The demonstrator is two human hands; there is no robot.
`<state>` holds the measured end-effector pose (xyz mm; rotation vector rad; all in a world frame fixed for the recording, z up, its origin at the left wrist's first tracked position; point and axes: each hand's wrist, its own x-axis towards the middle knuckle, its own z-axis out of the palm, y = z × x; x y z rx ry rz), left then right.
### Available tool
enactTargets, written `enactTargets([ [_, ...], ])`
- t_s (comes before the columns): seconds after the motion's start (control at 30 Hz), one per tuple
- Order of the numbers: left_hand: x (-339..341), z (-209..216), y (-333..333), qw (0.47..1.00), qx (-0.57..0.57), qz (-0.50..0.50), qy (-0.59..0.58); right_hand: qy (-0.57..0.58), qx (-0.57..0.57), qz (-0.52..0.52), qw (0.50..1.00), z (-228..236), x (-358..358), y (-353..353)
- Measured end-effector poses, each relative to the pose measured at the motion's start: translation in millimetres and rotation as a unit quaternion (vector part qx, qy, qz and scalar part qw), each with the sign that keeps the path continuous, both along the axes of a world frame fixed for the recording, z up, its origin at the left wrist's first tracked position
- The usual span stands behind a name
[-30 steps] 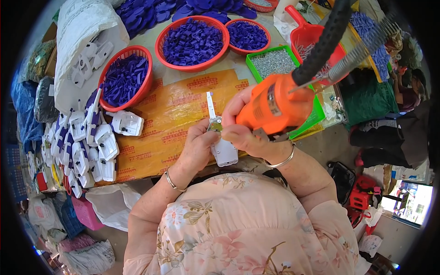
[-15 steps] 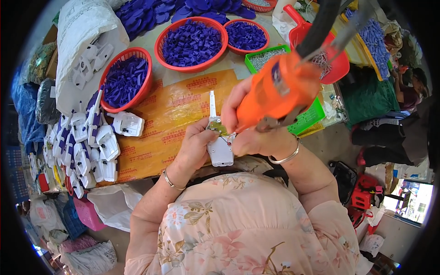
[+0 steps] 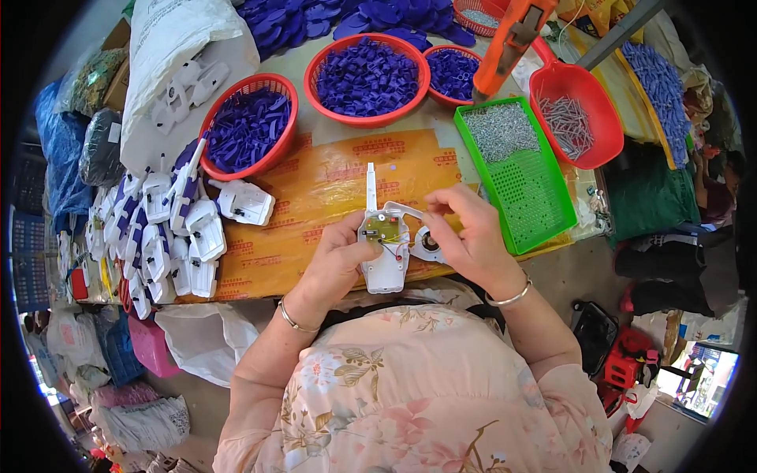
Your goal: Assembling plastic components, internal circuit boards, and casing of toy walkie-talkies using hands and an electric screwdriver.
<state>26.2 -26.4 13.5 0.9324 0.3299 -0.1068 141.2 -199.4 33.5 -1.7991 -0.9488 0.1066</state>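
Observation:
My left hand [image 3: 339, 256] grips a white plastic housing [image 3: 385, 272] over the table's front edge, thumb across its face. Inside the housing lie a small green circuit board [image 3: 382, 229] and thin wires; a narrow white stem points away from me. Close by on the right is a second white part [image 3: 428, 246] with a dark round piece in it and a curved white strip. My right hand [image 3: 473, 236] hovers over this part, fingers bent and apart, thumb near the strip's end. Whether they touch is unclear. An orange electric screwdriver [image 3: 511, 49] hangs beyond, tip down near the green tray.
The green tray [image 3: 511, 211] holds small silver screws; beside it a red scoop [image 3: 603, 134] holds longer metal pins. Red baskets [image 3: 365, 119] of purple parts stand at the back. White-and-purple housings [image 3: 206, 230] pile up at left, next to a white sack [image 3: 150, 55].
My right hand has let go of the screwdriver, which now hangs farther back. That hand has come over the second white part. My left hand still holds the housing.

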Motion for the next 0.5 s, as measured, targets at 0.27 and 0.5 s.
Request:
enactTargets([
  [0.27, -2.7, -0.4, 7.6, 0.999, 0.000, 0.008, 0.035, -0.030, -0.054, 0.021, 0.998, -12.0, 32.6, 17.8],
  [0.5, -8.1, -14.2, 18.6, 0.995, -0.086, 0.039, 0.031, 0.000, -0.157, 0.144, 0.977, 9.9, 40.7, 35.6],
])
